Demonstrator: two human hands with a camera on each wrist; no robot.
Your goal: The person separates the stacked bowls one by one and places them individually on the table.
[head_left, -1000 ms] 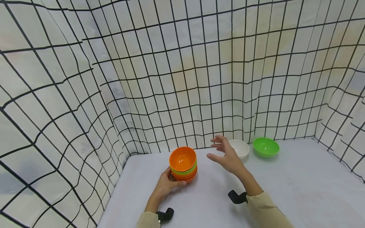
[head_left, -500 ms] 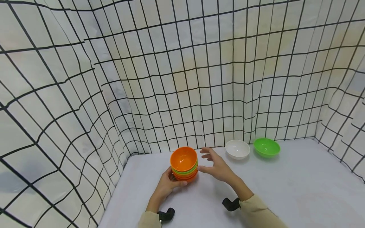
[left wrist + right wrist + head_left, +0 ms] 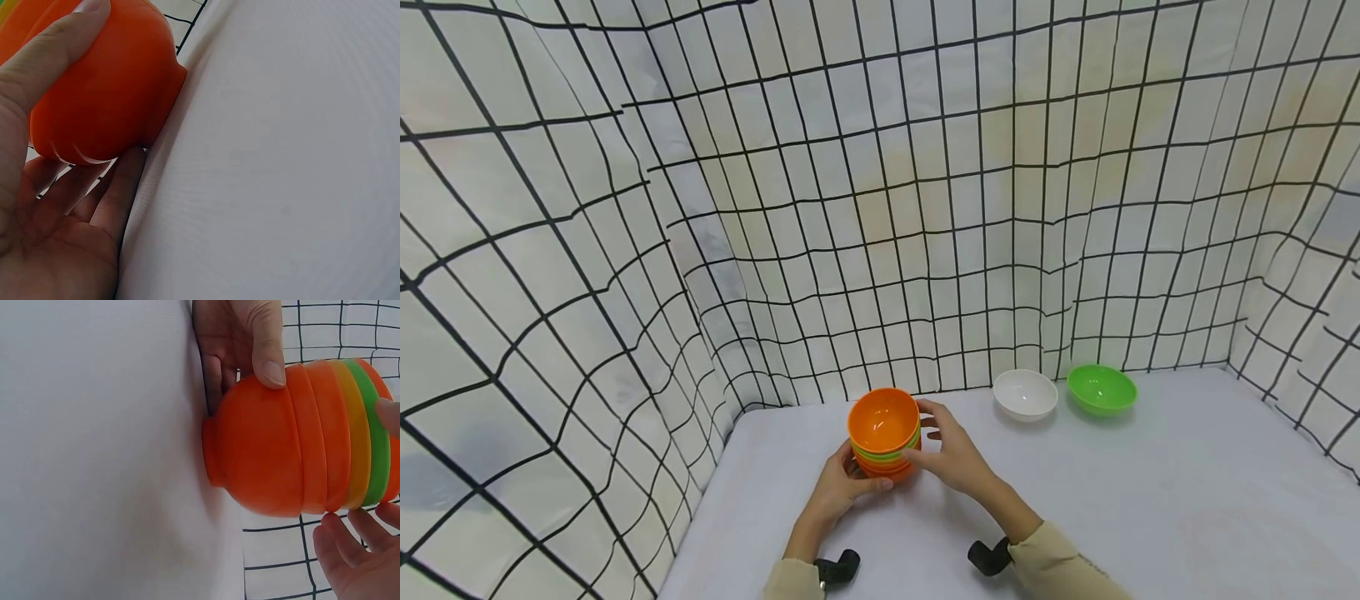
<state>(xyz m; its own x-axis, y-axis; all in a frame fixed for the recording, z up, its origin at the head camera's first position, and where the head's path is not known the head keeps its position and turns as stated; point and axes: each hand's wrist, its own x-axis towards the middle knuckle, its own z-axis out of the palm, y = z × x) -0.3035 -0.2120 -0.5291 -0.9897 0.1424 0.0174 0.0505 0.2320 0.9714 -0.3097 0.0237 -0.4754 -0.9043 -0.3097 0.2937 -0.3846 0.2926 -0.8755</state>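
Note:
A stack of nested bowls (image 3: 883, 421) stands upright on the white surface. An orange bowl is on top, with a green and a yellow one beneath it and more orange ones at the bottom. My left hand (image 3: 835, 485) holds the lowest orange bowl (image 3: 112, 87), thumb on the near side and fingers round the far left. From the right, my right hand (image 3: 957, 458) curls round the upper stack. In the right wrist view its thumb lies at the green bowl (image 3: 375, 450), and its fingertips (image 3: 331, 522) meet the other side.
A white bowl (image 3: 1025, 395) sits at the back, right of the stack. Beside it is a green bowl (image 3: 1102, 390). White walls with a black grid (image 3: 880, 208) enclose the white table (image 3: 1150, 492) at the back and sides.
My right hand has moved left and down, away from the white bowl, and come round the upper stack. The left hand and the bowls have stayed in place.

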